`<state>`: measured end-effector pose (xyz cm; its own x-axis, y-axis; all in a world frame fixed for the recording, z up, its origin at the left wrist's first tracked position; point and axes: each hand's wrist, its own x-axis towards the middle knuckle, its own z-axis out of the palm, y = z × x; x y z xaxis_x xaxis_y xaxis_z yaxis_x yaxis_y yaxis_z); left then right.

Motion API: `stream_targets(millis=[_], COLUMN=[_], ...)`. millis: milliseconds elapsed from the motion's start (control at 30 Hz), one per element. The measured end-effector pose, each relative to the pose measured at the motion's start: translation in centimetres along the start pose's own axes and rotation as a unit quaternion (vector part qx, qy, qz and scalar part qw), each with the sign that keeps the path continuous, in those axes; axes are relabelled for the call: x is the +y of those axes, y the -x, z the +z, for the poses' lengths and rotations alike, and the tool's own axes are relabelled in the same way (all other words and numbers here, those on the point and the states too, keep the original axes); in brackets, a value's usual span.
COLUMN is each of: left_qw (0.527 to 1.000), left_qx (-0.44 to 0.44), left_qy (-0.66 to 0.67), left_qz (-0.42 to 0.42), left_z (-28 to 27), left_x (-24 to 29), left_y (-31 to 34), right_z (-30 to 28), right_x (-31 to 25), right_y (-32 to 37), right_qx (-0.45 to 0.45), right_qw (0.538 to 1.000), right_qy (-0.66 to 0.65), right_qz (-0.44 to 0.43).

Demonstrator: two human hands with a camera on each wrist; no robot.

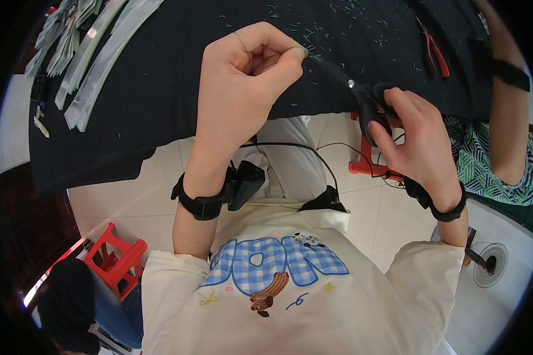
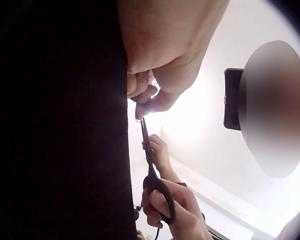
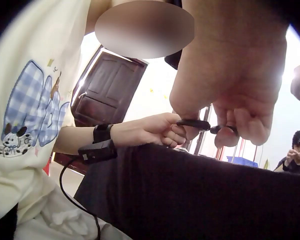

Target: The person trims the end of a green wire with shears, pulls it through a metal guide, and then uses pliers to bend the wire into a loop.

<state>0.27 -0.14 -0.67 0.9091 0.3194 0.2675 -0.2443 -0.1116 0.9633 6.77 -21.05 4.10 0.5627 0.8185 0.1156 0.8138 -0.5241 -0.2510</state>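
In the head view, the left hand (image 1: 234, 89) pinches a thin thread (image 1: 243, 44) between thumb and forefinger above the black cloth. Black scissors (image 1: 351, 84) are held by the right hand (image 1: 420, 133), with thumb and fingers in the handle loops. Their blade tips point at the left fingertips, very close to them. The left wrist view shows the scissors (image 2: 149, 150) just below the pinching left hand (image 2: 165, 45). In the right wrist view, the right hand (image 3: 230, 70) covers most of the scissors, and the left hand (image 3: 150, 132) is beyond.
Short green thread bits (image 1: 352, 23) are scattered on the black cloth (image 1: 160, 83). Clear plastic strips (image 1: 103, 65) lie at the left, red-handled pliers (image 1: 437, 56) at the right. Another person's arm (image 1: 508, 118) is at the right edge. Red stools (image 1: 118, 260) stand below; a cable (image 1: 290, 144) hangs between the arms.
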Motion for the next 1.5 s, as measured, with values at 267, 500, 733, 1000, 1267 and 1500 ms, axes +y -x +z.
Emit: stream_targets(millis=[267,500,733,1000,1267,1500], left_qw=[0.999,1.0,1.0,0.999,1.0,0.999], left_qx=[0.001,0.008,0.015,0.019,0.017,0.001], left_qy=[-0.034,-0.012,-0.003,-0.018,-0.019,-0.036], left_qz=[-0.024,-0.001,0.016,0.02,0.01,-0.016], left_z=[-0.01,0.35,0.41,0.39,0.35,0.28], left_x=[0.42,-0.18,-0.38,-0.36,-0.03,0.34], left_y=[0.07,-0.08,-0.16,-0.14,-0.05,0.02], right_z=[-0.3,-0.55,-0.67,-0.42,-0.07,-0.07], right_x=[-0.2,-0.34,-0.36,-0.08,0.19,0.16], right_y=[-0.12,-0.15,0.06,0.27,0.4,0.37], right_qx=[0.02,-0.005,-0.014,0.001,0.014,0.015], right_qw=[0.999,1.0,1.0,1.0,0.999,0.999], right_qy=[0.014,0.018,0.014,0.001,-0.007,-0.002], right_qz=[-0.023,-0.015,-0.014,-0.028,-0.036,-0.037])
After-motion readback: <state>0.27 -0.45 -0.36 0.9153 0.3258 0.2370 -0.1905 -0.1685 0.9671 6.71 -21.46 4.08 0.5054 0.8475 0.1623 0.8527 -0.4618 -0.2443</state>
